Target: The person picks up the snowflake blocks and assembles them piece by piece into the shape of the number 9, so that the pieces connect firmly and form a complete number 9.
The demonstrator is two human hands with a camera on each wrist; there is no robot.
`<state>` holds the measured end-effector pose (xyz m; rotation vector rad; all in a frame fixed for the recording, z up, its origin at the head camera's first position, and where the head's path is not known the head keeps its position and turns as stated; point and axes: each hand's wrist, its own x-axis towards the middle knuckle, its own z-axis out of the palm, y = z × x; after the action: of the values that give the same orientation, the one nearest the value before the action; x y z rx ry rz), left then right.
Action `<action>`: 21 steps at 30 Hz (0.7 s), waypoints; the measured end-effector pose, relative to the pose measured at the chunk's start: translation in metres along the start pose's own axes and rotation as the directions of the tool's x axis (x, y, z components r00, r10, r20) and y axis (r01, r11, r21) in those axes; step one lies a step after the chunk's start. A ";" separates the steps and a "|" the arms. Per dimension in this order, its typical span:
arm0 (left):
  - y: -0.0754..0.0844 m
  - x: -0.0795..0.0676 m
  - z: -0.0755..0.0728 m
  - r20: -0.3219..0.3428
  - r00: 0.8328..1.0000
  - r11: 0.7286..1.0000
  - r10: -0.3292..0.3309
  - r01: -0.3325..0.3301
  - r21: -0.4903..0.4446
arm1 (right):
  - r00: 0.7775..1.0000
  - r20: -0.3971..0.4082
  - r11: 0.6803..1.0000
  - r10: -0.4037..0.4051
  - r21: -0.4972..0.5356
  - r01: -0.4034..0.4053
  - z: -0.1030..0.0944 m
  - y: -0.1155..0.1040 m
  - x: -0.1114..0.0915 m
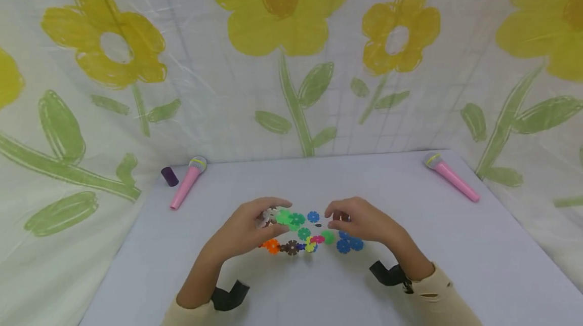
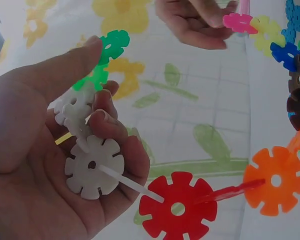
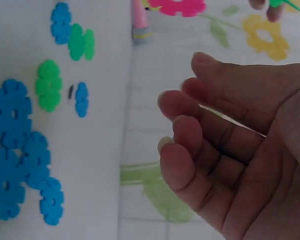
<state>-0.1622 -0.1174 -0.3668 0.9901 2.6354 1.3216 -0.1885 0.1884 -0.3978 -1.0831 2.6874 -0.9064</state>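
Observation:
My left hand [image 1: 246,227] holds a chain of interlocking plastic snowflake discs. In the left wrist view the thumb lies against a green disc [image 2: 115,46], and the fingers curl behind white discs [image 2: 95,167]. From there the chain runs through a red disc [image 2: 177,207], an orange disc [image 2: 274,181], a brown one, a blue one and a yellow disc [image 2: 268,36] to a pink disc [image 2: 239,23]. My right hand [image 1: 360,218] hovers to the right with loosely bent fingers and nothing between them, as the right wrist view shows.
Loose blue discs [image 3: 12,115] and green discs [image 3: 49,86] lie on the white table [image 1: 319,290], near a small dark piece [image 1: 318,225]. Pink toy microphones lie at back left [image 1: 185,187] and back right [image 1: 455,179]. A dark purple cylinder [image 1: 169,176] is beside the left one. A flowered curtain [image 1: 218,113] hangs behind.

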 end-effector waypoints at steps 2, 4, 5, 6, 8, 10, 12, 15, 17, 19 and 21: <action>-0.001 0.000 -0.001 -0.003 1.000 1.000 0.001 -0.001 -0.019 | 0.996 0.065 0.998 0.062 -0.028 -0.060 0.008 0.009 0.004; -0.002 0.000 -0.001 -0.005 1.000 0.999 0.002 -0.002 -0.032 | 0.984 0.127 0.992 0.122 -0.057 -0.116 0.017 0.016 0.008; -0.002 0.000 -0.001 -0.007 1.000 0.999 0.002 -0.003 -0.034 | 0.978 0.148 0.988 0.147 -0.069 -0.138 0.021 0.019 0.009; -0.002 0.000 0.000 -0.010 1.000 0.999 -0.001 0.001 -0.036 | 0.972 0.164 0.985 0.168 -0.077 -0.157 0.025 0.021 0.011; -0.001 0.000 0.000 -0.020 1.000 1.000 -0.008 0.007 -0.029 | 0.962 0.180 0.977 0.204 -0.094 -0.189 0.032 0.023 0.012; -0.001 0.001 0.000 -0.034 0.999 0.999 -0.022 0.021 -0.025 | 0.956 0.182 0.972 0.230 -0.100 -0.215 0.037 0.025 0.013; 0.000 0.000 0.000 -0.049 0.998 0.999 -0.036 0.034 -0.022 | 0.953 0.177 0.967 0.244 -0.113 -0.226 0.041 0.026 0.014; 0.002 0.000 0.000 -0.061 0.997 0.999 -0.046 0.044 -0.022 | 0.955 0.162 0.965 0.248 -0.124 -0.230 0.045 0.026 0.015; 0.003 0.000 0.000 -0.065 0.997 0.999 -0.044 0.042 -0.025 | 0.958 0.145 0.965 0.246 -0.127 -0.229 0.045 0.025 0.015; 0.003 0.000 0.000 -0.071 0.997 0.999 -0.035 0.033 -0.026 | 0.959 0.134 0.964 0.249 -0.126 -0.233 0.045 0.025 0.016; 0.003 0.001 0.001 -0.079 0.997 0.999 -0.024 0.022 -0.028 | 0.961 0.130 0.966 0.244 -0.119 -0.229 0.044 0.026 0.016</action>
<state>-0.1612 -0.1149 -0.3653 0.9197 2.6698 1.4164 -0.2020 0.1711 -0.4464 -0.7857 2.6923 -0.6312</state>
